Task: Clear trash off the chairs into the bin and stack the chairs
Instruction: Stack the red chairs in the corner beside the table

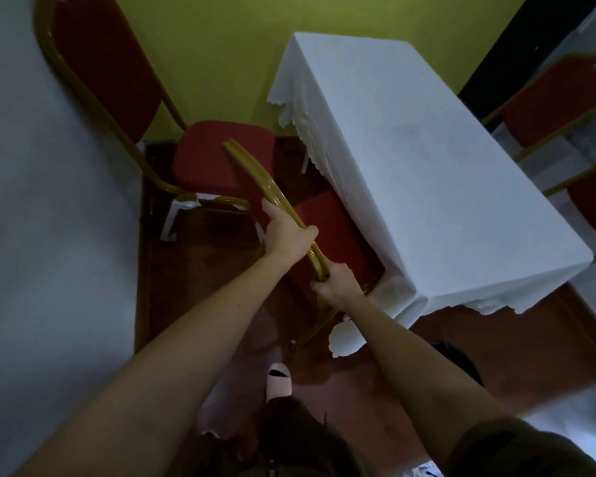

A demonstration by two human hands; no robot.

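A red-cushioned chair with a gold metal frame [252, 166] stands right in front of me, its seat [334, 232] partly tucked under the white-clothed table. My left hand [286, 232] is closed around the top rail of its backrest. My right hand [334, 284] grips the same rail at its near corner. A second red chair [217, 156] stands beyond it against the left wall, its tall backrest [100, 63] at the upper left. No trash shows on either seat.
A table under a white cloth [427, 166] fills the right middle. Two more red chairs [558, 101] stand behind it at the far right. A white cloth or wall [49, 235] borders the left. My slippered foot [278, 380] is on the red-brown floor.
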